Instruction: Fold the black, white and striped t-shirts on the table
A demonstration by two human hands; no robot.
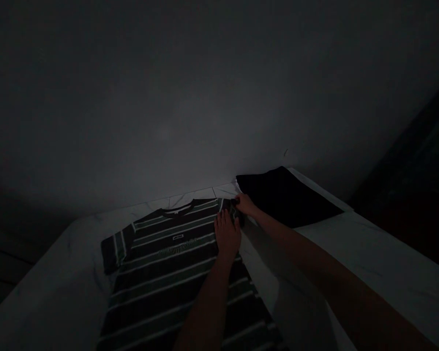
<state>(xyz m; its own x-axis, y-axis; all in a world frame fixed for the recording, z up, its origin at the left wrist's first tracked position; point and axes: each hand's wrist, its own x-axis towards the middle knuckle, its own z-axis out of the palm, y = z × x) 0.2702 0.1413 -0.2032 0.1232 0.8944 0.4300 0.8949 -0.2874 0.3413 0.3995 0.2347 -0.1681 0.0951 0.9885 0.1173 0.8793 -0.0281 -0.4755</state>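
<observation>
Meeting a plain wall (161, 112), the marbled surface (388, 263) lies dim.

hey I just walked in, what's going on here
Someone is working on a striped T-shirt laid out front up on a marbled surface. Their left hand rests flat on the shirt near the shoulder, while their right hand is at the edge of the sleeve on that side. The other sleeve lies spread out. A dark piece of cloth lies beside the shirt, near the wall. The picture is quite dim.
</observation>
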